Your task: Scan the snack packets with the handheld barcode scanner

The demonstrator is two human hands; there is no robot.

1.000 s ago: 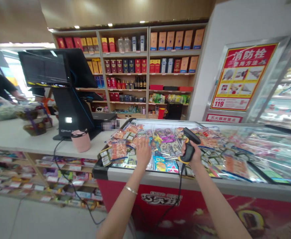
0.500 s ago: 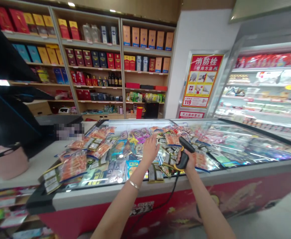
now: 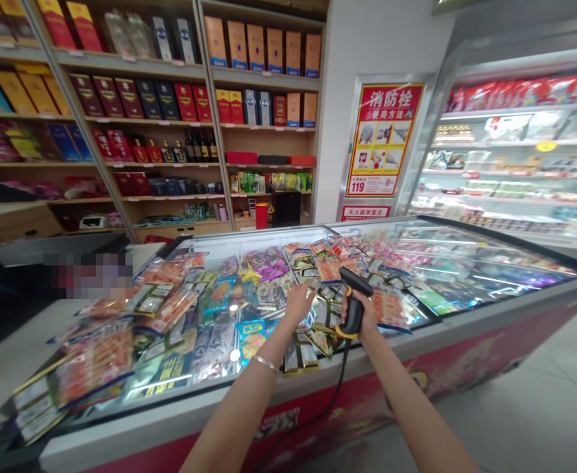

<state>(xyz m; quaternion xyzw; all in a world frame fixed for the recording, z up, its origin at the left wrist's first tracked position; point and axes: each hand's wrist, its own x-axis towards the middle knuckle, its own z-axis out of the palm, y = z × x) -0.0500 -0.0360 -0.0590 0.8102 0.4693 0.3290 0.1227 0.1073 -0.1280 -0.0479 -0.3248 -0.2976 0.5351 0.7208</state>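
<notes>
My right hand (image 3: pixel 366 316) is wrapped round the grip of a black and yellow barcode scanner (image 3: pixel 353 309), its cable hanging over the freezer's front edge. My left hand (image 3: pixel 299 303), with a bracelet on the wrist, is just left of the scanner, above the packets, fingers apart and nothing seen in it. Flat packets of orange-red food (image 3: pixel 328 268) and dark-and-gold packets (image 3: pixel 301 351) lie around both hands on the glass top of the chest freezer (image 3: pixel 249 387). More food packets (image 3: pixel 98 361) are heaped at the left end.
A counter (image 3: pixel 17 335) with a dark device stands at the left. Behind the freezer are shelves of boxes (image 3: pixel 145 98) and a red fire-hydrant poster (image 3: pixel 385 141). An open refrigerated display (image 3: pixel 520 157) stands at the right.
The view has shifted right and tilted down, so the shelves and the left heap sit further left. My left hand has lowered slightly towards the packets; my right hand still holds the scanner.
</notes>
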